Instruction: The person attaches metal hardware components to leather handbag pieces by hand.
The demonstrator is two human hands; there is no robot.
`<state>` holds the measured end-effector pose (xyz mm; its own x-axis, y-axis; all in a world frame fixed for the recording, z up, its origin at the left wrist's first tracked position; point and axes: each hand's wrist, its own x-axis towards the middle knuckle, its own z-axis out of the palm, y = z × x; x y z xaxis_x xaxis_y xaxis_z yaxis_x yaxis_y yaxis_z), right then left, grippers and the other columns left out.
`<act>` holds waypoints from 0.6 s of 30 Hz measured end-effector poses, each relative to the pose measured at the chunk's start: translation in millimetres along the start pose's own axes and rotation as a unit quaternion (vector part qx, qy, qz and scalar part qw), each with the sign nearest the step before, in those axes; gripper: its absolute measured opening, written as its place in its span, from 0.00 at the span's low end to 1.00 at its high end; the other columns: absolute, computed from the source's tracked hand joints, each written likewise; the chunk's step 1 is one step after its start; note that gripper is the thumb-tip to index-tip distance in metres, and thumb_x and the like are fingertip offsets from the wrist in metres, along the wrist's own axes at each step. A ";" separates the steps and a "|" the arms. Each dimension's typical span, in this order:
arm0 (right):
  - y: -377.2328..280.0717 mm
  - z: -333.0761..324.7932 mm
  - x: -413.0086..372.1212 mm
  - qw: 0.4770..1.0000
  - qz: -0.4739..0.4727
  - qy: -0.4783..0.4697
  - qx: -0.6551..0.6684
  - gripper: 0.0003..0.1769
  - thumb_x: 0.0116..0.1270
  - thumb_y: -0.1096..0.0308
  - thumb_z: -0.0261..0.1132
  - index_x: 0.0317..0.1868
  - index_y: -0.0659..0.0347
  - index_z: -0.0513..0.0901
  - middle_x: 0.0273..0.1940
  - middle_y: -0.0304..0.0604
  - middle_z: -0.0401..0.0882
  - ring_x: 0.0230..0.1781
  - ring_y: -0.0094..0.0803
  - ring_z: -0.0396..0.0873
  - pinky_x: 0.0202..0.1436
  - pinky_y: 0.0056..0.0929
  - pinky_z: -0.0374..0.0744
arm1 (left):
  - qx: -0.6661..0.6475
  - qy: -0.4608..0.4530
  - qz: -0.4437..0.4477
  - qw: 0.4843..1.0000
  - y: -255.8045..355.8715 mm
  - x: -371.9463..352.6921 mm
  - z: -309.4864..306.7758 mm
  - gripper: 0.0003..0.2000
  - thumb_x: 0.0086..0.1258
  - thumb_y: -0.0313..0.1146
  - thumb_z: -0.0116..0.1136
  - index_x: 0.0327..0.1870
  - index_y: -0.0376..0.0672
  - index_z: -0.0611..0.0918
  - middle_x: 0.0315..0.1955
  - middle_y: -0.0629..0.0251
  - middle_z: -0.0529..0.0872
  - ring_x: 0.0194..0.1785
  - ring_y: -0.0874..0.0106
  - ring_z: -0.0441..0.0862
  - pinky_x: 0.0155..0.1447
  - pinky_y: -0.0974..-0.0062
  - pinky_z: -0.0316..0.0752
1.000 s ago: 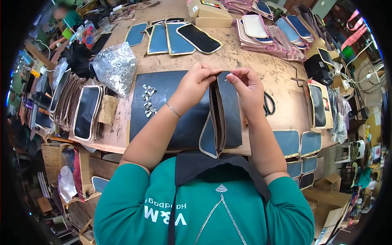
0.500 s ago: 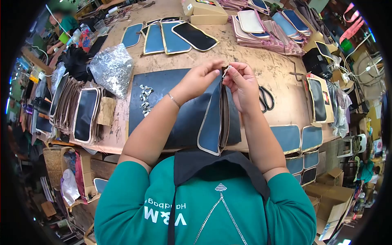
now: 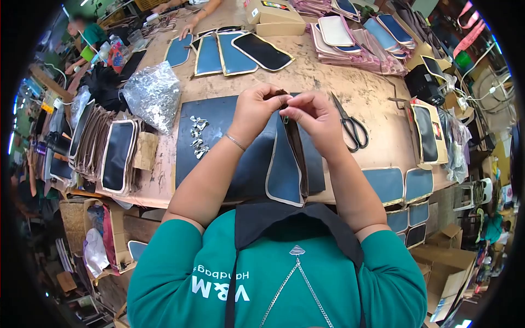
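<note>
A blue wallet panel [image 3: 283, 169] with cream edges and brown inner layers stands on edge above the black mat [image 3: 219, 115]. At its top end my left hand [image 3: 256, 112] pinches a dark brown strip, seemingly zipper tape. My right hand [image 3: 316, 117] meets it there, thumb and index finger closed at the same end; what lies between these fingertips is hidden. Just below them a small shiny piece shows, too small to make out. Several silver metal pieces [image 3: 198, 134], probably zipper sliders, lie on the mat to the left. Black scissors [image 3: 354, 128] rest right of my right hand.
A plastic bag of metal parts [image 3: 153, 95] sits at the left, near stacked panels [image 3: 117, 153]. Blue and black panels [image 3: 235, 52] lie at the back, where a co-worker's hand [image 3: 188, 28] reaches in. Pink-edged stacks [image 3: 339, 46] stand at the back right.
My left hand has closed from spread fingers into a pinch at the panel's top end. My right hand has shifted slightly down. A co-worker's hand has come onto the back panels.
</note>
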<state>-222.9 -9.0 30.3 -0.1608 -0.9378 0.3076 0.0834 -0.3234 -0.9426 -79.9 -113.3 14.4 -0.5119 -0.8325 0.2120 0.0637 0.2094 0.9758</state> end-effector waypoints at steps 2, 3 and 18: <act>0.0 3.7 -1.1 0.999 0.008 0.009 -0.041 0.08 0.69 0.77 0.70 0.46 0.63 0.82 0.42 0.38 0.85 0.43 0.23 0.84 0.52 0.23 0.81 | -0.004 0.019 -0.017 1.000 2.4 -5.0 -2.2 0.09 0.68 0.28 0.68 0.45 0.35 0.89 0.37 0.65 0.90 0.41 0.78 0.85 0.49 0.79 0.79; 0.3 5.5 -1.4 0.998 0.011 0.014 -0.061 0.07 0.69 0.77 0.70 0.45 0.62 0.83 0.41 0.37 0.86 0.43 0.22 0.83 0.51 0.22 0.81 | -0.024 0.027 -0.018 0.999 -1.6 -6.6 -2.8 0.08 0.69 0.28 0.67 0.45 0.35 0.89 0.36 0.66 0.90 0.41 0.78 0.85 0.51 0.79 0.80; 1.3 7.3 -0.5 0.983 -0.014 0.067 -0.171 0.06 0.71 0.75 0.68 0.46 0.65 0.86 0.39 0.39 0.86 0.40 0.22 0.83 0.47 0.23 0.81 | -0.040 0.087 0.097 0.991 -4.1 -37.7 8.7 0.11 0.72 0.22 0.63 0.54 0.38 0.87 0.45 0.66 0.88 0.48 0.80 0.84 0.54 0.82 0.78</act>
<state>-215.5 -9.8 29.9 -0.2877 -0.8972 0.3349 -0.2546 -0.2655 -0.9299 -68.3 -78.3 1.9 -0.3284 -0.8578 0.3955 0.2172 0.3389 0.9154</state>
